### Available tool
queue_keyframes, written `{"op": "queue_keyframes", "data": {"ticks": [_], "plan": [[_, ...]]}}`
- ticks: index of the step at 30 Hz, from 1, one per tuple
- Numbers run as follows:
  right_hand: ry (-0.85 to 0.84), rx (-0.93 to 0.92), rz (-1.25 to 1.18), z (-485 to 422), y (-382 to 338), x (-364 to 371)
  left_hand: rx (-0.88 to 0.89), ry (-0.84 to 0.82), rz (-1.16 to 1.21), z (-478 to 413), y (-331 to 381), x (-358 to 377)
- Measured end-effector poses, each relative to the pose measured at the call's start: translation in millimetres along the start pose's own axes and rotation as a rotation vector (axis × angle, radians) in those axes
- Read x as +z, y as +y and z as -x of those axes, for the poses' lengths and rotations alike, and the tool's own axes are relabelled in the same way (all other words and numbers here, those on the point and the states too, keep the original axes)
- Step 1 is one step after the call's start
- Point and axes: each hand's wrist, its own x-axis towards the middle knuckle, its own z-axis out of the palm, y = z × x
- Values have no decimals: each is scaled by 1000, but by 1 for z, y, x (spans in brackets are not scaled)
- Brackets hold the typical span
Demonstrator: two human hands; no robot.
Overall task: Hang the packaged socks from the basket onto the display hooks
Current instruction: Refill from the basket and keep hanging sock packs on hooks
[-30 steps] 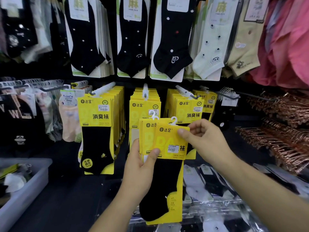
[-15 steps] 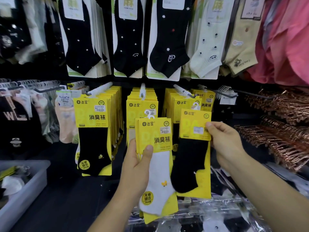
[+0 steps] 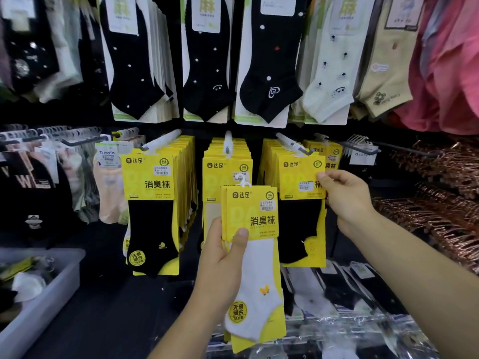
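The left hand (image 3: pixel 223 257) had its grip clamped on a small stack of packs, thumb across the yellow card of the front white-sock pack (image 3: pixel 256 270), held near the viewer in front of the middle row. The right hand (image 3: pixel 347 200) pinched the right edge of a black-sock pack (image 3: pixel 300 224) at the front of the right-hand hook (image 3: pixel 293 143). Whether its hanger was already over the hook could not be told. The grey basket (image 3: pixel 41 304) stood low at the left with more packs inside.

These packs looked light and flat: a stiff card backing with a soft sock on it, likely to bend if squeezed low down. The card's upper edge seemed the best place to hold, leaving the small white hanger loop (image 3: pixel 243 181) free for threading. The loop appeared thin and perhaps easy to snap.

The cards read "达足", "消臭袜" and "SGS", with a round badge "无骨缝合 7A抗菌" lower down and a barcoded price sticker. A peach pack (image 3: pixel 108 193) at the far left read "TuYaYa", and the upper cards (image 3: pixel 206 6) bore "麻".
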Motion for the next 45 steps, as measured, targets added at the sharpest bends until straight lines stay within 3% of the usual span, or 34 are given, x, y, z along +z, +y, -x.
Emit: {"op": "queue_keyframes", "data": {"ticks": [8, 13, 16, 21, 24, 36, 42, 45], "plan": [[90, -12, 149, 17, -1, 2, -30, -24, 12, 1, 0, 3], [-353, 9, 187, 65, -13, 5, -16, -12, 4, 1, 0, 5], [-456, -28, 200, 83, -9, 11, 7, -10, 31, 2, 0, 7], [-446, 12, 93, 83, -4, 6, -22, 9, 65, 5, -6, 6], [-436, 26, 54, 79, -7, -1, 4, 21, -41, 4, -9, 5], [-542, -112, 322, 68, -39, 1, 33, 21, -184, 4, -11, 3], [-420, -137, 294, 58, -37, -2, 68, 38, -191, 2, -6, 5], [-261, -151, 228, 40, -43, -3, 84, 36, -218, 3, -4, 4]]}}
